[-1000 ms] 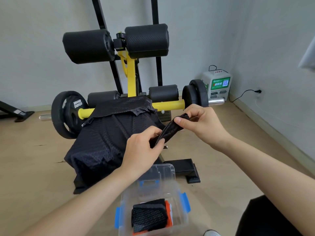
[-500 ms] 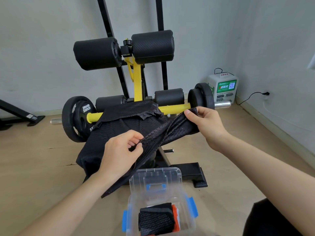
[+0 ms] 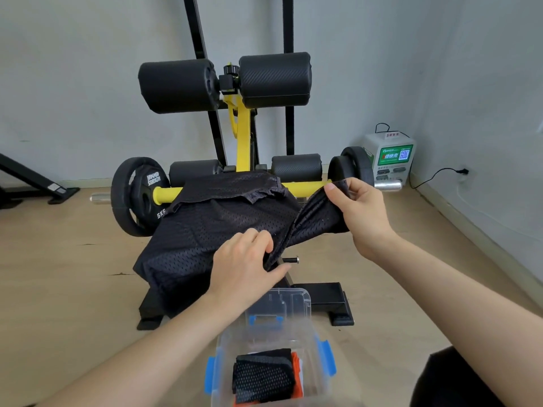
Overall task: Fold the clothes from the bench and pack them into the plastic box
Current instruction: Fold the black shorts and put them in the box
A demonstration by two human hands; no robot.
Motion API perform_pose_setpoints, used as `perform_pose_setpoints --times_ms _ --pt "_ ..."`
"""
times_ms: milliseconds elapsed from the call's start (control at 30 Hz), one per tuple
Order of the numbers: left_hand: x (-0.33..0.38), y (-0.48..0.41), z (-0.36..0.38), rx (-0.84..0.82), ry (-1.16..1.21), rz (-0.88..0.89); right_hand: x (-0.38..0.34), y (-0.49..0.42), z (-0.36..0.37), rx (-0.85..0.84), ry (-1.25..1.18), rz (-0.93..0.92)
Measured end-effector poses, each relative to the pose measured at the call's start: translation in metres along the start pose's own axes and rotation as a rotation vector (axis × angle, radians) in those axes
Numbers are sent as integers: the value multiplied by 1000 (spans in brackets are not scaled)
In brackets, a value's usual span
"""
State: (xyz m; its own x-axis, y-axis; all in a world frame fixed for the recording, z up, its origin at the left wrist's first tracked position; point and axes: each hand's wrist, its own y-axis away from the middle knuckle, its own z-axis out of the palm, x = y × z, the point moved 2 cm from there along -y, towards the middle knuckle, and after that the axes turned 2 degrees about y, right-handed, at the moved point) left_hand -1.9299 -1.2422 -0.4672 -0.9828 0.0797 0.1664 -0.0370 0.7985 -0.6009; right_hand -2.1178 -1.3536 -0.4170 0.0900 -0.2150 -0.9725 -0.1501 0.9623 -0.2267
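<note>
The left hand (image 3: 244, 265) is pinching the black mesh garment (image 3: 205, 227) on the bench (image 3: 242, 136), the right hand (image 3: 361, 212) gripping its edge. Folding is seemingly starting, probably calling for carrying that edge across evenly

Black mesh garment (image 3: 205, 230) on the bench (image 3: 243, 142) (plastic box (image 3: 312, 330) on floor (image 3: 73, 289))

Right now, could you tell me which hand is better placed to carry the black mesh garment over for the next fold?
Probably the right hand: it grips the black mesh garment at a raised, free edge, while the left hand pinches it low, like an anchor, near the plastic box.
</note>
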Motion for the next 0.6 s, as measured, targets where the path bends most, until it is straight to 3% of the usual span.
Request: perform_pose_setpoints --times_ms 167,333,600 --pt "-8 -4 3 80 53 -4 1 -3 -7 48 66 2" --pt "-13 -7 -9 33 184 -100 10 -9 -15 80 100 30" --pt "-44 -22 -52 24 697 -606 34 -15 -7 -141 240 278"
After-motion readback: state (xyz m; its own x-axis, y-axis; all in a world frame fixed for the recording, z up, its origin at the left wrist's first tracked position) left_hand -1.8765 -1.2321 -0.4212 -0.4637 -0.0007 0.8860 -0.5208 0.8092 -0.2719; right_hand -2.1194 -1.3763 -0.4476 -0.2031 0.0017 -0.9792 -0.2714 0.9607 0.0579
